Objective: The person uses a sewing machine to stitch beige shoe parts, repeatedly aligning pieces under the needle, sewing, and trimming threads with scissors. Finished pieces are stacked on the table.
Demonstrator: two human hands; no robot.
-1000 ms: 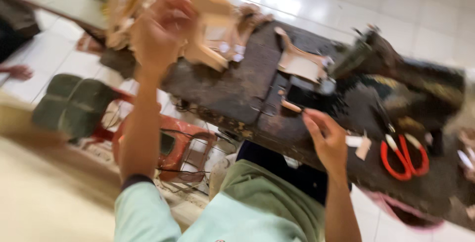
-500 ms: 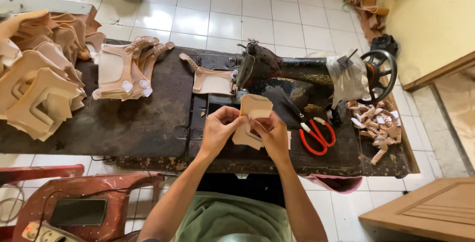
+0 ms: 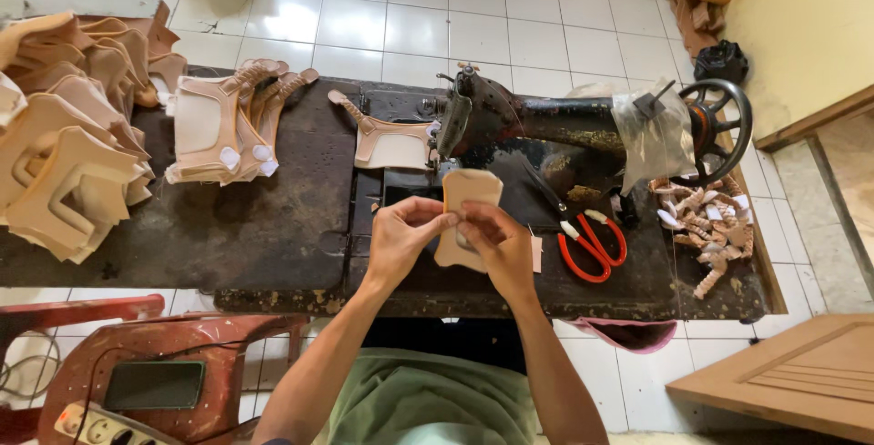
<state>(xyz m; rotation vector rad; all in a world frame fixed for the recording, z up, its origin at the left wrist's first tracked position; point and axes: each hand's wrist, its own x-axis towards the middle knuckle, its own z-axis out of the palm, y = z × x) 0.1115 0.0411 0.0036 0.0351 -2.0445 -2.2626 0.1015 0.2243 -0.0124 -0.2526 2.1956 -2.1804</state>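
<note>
Both hands hold one tan cut-out piece [image 3: 466, 213] above the front edge of the dark worktable [image 3: 255, 227], directly in front of the black sewing machine [image 3: 537, 126].

Left hand [image 3: 401, 240]: the fingers are curled inward, and the thumb and fingertips are pinched on the left edge of the piece at about mid-height.

Right hand [image 3: 499, 245]: the fingers are closed over the lower middle of the piece, with the thumb pressed onto its face. The two hands touch or nearly touch each other at the fingertips.

The piece stands roughly upright, with its wider rounded end at the top and its lower end hidden partly behind the right hand.

Surrounding items:
- Red-handled scissors [image 3: 592, 240] lie on the table just to the right of the right hand, blades pointing up-left.
- A flat tan piece with straps [image 3: 387, 140] lies at the machine's needle end.
- A stack of similar strapped pieces [image 3: 228, 126] lies further left.
- A larger heap of tan cut-outs [image 3: 68, 136] occupies the table's left end.
- A pile of small scraps [image 3: 706, 217] lies at the right end, below the handwheel [image 3: 724, 117].
- A red plastic chair [image 3: 155, 372] stands at lower left.
</note>
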